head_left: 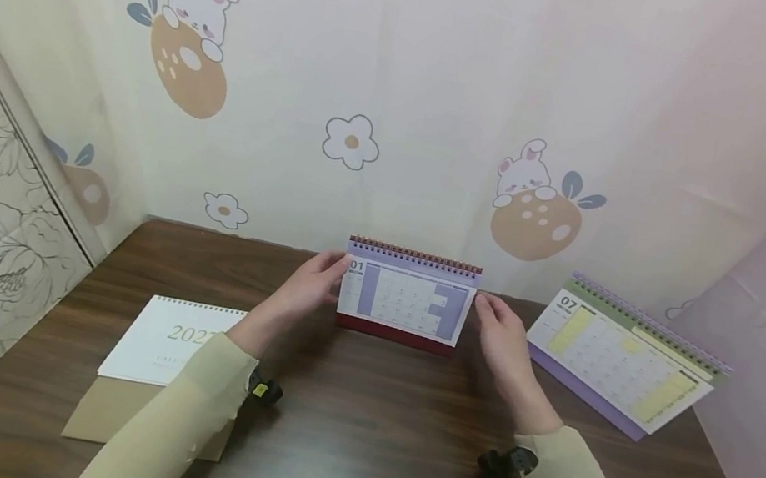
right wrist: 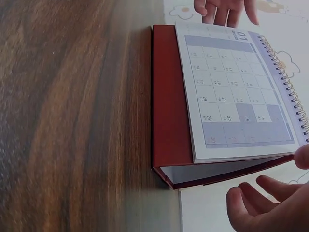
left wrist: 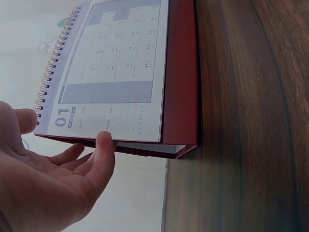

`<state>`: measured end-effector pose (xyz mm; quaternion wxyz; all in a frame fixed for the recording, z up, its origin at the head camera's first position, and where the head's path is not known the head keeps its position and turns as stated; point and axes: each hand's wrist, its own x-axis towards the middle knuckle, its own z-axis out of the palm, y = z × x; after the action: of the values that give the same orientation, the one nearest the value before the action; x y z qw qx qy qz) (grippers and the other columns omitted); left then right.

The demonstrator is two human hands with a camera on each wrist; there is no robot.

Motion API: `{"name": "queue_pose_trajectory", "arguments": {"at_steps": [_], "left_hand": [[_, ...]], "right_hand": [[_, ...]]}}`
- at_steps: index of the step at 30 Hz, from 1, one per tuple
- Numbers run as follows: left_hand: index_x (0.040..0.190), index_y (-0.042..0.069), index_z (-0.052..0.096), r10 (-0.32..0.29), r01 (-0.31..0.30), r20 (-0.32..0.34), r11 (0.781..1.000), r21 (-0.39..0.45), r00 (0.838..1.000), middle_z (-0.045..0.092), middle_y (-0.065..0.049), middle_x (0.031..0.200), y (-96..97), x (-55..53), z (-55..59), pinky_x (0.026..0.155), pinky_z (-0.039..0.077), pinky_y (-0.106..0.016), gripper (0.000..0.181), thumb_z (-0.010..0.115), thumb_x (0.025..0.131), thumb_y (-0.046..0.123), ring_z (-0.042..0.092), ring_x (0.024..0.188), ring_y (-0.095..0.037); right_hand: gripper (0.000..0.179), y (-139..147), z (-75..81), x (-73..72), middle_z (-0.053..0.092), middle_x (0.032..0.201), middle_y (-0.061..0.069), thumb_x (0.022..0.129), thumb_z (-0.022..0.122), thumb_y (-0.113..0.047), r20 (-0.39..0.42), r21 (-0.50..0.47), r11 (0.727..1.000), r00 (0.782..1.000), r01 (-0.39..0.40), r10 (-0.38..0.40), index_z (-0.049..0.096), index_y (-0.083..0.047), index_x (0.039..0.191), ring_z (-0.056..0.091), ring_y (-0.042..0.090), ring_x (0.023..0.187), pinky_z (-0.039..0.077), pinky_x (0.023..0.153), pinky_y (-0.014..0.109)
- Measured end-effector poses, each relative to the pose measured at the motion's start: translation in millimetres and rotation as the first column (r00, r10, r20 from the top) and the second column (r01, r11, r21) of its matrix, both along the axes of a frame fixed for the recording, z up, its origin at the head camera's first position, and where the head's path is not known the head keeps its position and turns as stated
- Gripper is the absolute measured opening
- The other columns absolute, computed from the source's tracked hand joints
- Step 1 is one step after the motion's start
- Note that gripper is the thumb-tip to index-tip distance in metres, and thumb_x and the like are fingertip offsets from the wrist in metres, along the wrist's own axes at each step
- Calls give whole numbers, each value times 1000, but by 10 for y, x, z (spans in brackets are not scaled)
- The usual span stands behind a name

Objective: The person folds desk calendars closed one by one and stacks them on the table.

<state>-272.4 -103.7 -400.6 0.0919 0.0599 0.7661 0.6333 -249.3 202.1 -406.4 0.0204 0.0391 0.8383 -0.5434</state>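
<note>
A desk calendar (head_left: pixel 407 298) with a lilac "01" page and a dark red base stands upright at the table's back edge, wire rings along its top. My left hand (head_left: pixel 316 283) is at its left end, fingers loosely bent; in the left wrist view the fingertips (left wrist: pixel 104 142) come right up to the page's side edge. On the opposite side, my right hand (head_left: pixel 500 331) has its fingertips beside the right edge. The right wrist view shows its relaxed fingers (right wrist: pixel 236 198) next to the open side of the red base (right wrist: pixel 169 106).
At the right stands a green-and-yellow "07" calendar (head_left: pixel 625 356) on a purple base, angled inward. A white calendar (head_left: pixel 145 343) with a tan base lies at the left, partly behind my left sleeve (head_left: pixel 180 408). A printed curtain (head_left: pixel 422 93) hangs behind the wooden table (head_left: pixel 350 436).
</note>
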Motion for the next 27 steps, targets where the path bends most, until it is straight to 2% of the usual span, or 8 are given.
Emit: {"name": "queue_pose_trajectory", "arguments": {"at_steps": [3,7,12,15,22,27], "left_hand": [[148,7,39,3,-3,-3,1000,-11,1000,52,-12,140,10,-2,1,100,45,-53,59,42,105,47,50,129,-31],[150,8,38,-1,1,-2,1000,-27,1000,53,-12,141,22,5,7,100,45,-53,61,41,105,49,50,129,-30],[151,8,37,-1,1,-5,999,-33,1000,51,-12,142,30,3,7,101,44,-53,64,40,104,52,49,130,-30],[151,8,37,3,-3,-13,1000,-21,1000,52,-12,142,33,1,9,99,46,-52,65,40,104,52,50,130,-31],[151,10,38,-8,9,-5,1000,22,1000,57,-14,135,52,4,6,90,52,-50,61,40,105,51,56,124,-33],[151,12,38,-16,16,-7,1000,19,1000,57,-14,132,77,9,10,86,54,-48,60,42,105,50,58,117,-31]], "right_hand": [[64,-6,4,-6,40,153,19,107,33,-48,-5,15,1000,1000,11,-11,39,-2,151,37,36,141,29,113,51],[67,-8,9,-16,34,157,19,107,28,-49,4,4,1000,1000,-14,14,32,-1,154,27,35,146,23,116,51],[69,-14,-2,-31,31,159,17,107,26,-51,4,-25,1000,1000,-13,14,31,-2,154,24,32,147,19,118,50],[67,-29,-21,-44,32,159,16,107,27,-50,-10,-65,998,1000,-8,8,32,-2,154,26,31,147,20,118,49],[62,-86,-83,-69,38,154,19,109,28,-43,-45,-232,973,999,-10,0,31,0,154,39,30,139,32,112,49],[64,-88,-86,-43,43,150,19,108,28,-47,-37,-232,973,999,-4,-4,31,-3,155,40,28,134,35,107,48]]}}
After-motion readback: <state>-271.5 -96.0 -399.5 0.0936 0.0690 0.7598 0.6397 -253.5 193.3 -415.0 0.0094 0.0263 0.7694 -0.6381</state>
